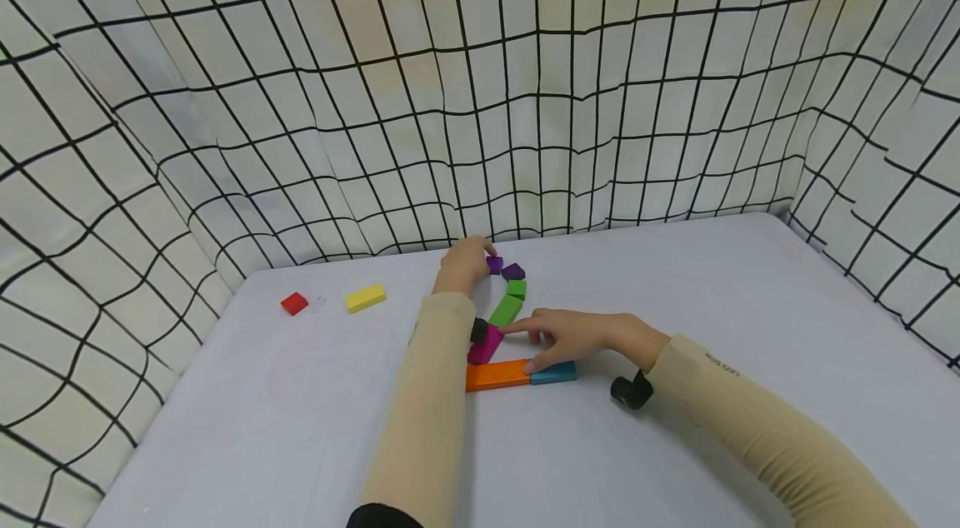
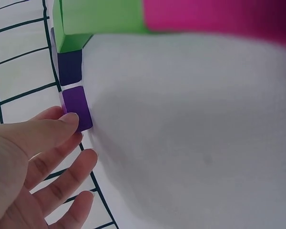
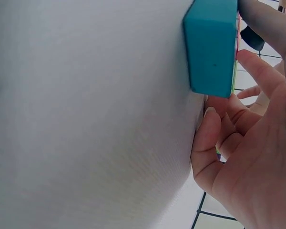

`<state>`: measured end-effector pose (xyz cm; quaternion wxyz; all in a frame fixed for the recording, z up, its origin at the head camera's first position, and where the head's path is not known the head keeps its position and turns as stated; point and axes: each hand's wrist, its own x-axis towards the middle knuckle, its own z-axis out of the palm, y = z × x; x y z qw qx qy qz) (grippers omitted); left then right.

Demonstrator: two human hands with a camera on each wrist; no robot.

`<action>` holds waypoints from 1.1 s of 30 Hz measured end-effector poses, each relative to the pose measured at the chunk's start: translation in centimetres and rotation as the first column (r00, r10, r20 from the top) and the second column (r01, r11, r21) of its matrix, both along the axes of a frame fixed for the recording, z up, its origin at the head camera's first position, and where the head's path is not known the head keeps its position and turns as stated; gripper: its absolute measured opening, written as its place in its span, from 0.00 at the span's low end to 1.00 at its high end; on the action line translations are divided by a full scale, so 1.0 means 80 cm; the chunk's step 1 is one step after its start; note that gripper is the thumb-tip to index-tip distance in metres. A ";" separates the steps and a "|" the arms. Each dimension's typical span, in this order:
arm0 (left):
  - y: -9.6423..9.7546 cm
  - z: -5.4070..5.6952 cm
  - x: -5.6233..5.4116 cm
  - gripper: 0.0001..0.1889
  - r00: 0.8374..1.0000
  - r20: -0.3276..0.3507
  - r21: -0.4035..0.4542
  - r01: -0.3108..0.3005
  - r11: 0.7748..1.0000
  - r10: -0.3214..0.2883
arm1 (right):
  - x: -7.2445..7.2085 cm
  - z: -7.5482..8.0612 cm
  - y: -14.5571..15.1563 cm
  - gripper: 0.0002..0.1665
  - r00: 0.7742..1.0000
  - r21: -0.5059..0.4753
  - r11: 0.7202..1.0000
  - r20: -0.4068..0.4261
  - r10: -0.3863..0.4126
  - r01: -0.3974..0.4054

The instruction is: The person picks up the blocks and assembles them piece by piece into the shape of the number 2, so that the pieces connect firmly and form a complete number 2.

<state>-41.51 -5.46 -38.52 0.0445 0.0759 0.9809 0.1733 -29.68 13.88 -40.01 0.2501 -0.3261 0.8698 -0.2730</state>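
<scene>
At the far end of a curved row of blocks, my left hand (image 1: 461, 266) pinches a small purple block (image 2: 77, 109) between thumb and forefinger; its other fingers are spread. Beside that sits a dark purple block (image 1: 513, 271), then a short green block (image 1: 516, 289), a longer green block (image 1: 506, 311) and a magenta block (image 1: 486, 345). My right hand (image 1: 573, 334) reaches its index finger to the magenta block. Its thumb rests where an orange block (image 1: 497, 376) meets a blue block (image 1: 554, 373). My left sleeve hides the orange block's left end.
A red block (image 1: 294, 303) and a yellow block (image 1: 365, 298) lie apart on the left of the white table (image 1: 300, 403). White walls with black grid netting (image 1: 510, 120) rise behind the table and at both sides.
</scene>
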 end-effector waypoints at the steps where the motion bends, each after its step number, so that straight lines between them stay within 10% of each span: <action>1: 0.000 0.002 0.003 0.16 1.000 -0.001 0.009 0.001 1.000 -0.001 | 0.000 0.000 0.000 0.40 1.000 0.002 1.000 0.000 -0.001 0.001; 11: 0.002 0.015 0.024 0.18 1.000 -0.007 0.027 0.012 1.000 -0.012 | -0.001 0.001 0.000 0.40 1.000 0.008 1.000 -0.001 -0.006 0.006; 33: 0.004 0.014 0.022 0.17 0.999 0.002 0.020 0.032 0.999 -0.032 | -0.001 0.000 -0.001 0.40 1.000 0.004 1.000 -0.008 0.005 -0.004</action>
